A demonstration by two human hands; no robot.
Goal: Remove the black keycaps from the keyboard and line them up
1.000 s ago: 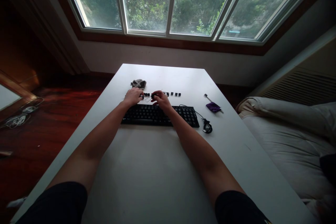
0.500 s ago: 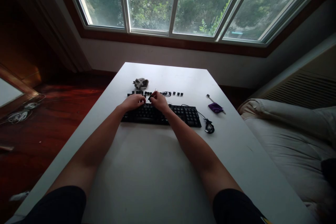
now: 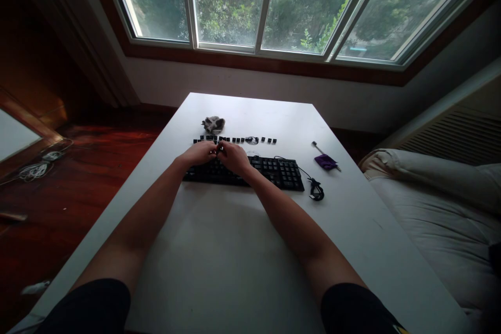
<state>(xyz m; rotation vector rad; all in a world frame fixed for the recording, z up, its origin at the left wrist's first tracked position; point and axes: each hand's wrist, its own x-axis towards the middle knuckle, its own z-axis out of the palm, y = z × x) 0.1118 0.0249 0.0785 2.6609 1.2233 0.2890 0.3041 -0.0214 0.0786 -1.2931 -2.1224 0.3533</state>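
A black keyboard [image 3: 279,171] lies across the white table, its left and middle parts partly covered by my hands. Over its upper left edge, my left hand [image 3: 201,153] has its fingers bent and drawn together. My right hand [image 3: 233,156] meets it fingertip to fingertip, its fingers pinched. A small dark piece [image 3: 219,149] shows between the fingertips; its exact kind is too small to make out. Behind the keyboard stand loose black keycaps [image 3: 238,140] in a rough row, some hidden by my hands.
A crumpled grey-brown cloth [image 3: 213,124] lies at the back left of the table [image 3: 227,255]. To the right are the coiled black cable [image 3: 316,189], a purple cloth [image 3: 325,162] and a small brush [image 3: 314,144]. A pale sofa [image 3: 415,209] borders the table's right side.
My hands have come together; the gap between their fingertips has closed. My right hand has lowered slightly and moved toward the left one. The whole view has shifted a little.
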